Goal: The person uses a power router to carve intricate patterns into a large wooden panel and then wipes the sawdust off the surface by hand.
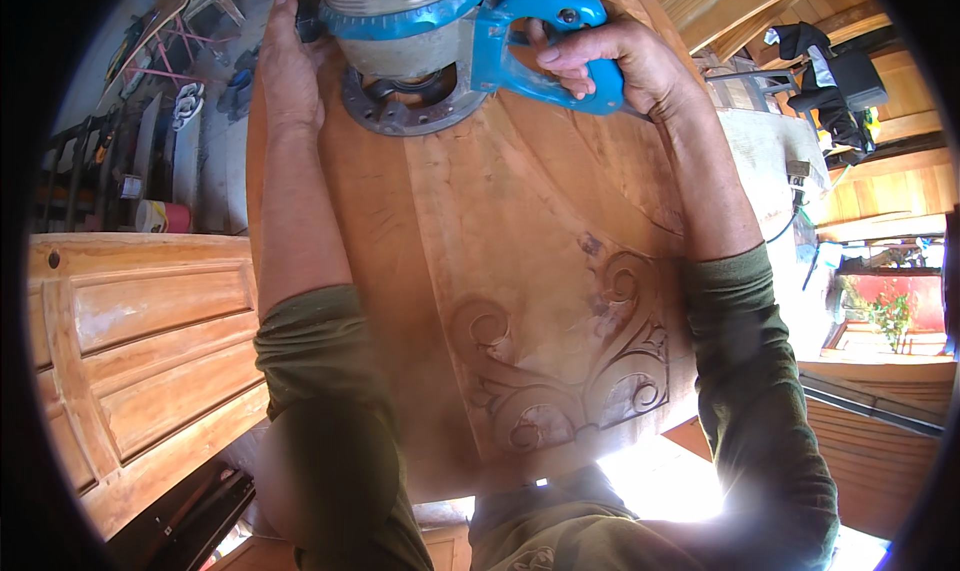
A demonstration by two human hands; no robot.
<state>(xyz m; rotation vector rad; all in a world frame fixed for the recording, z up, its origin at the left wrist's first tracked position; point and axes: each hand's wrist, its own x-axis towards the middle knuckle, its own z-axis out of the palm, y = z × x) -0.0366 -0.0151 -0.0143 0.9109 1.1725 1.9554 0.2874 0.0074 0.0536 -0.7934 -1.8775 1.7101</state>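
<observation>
Both hands clamped on a blue router (420,41): right hand (625,66) around the handle, left hand (290,66) gripping the far knob. Standing on the carved wooden panel (520,271) (likely heavy, rigid, best held by both handles).

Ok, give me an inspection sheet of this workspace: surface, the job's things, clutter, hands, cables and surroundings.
Surface: carved wooden panel, scrollwork at the near end.
Job's things: blue router, round base flat on the panel.
Clutter: nothing seen on the panel.
Hands: left hand on the router's left side; right hand wrapped around its blue handle.
Cables: thin cable at the right, connection unclear.
Surroundings: panelled door on the left, timber stacked at the right.
</observation>
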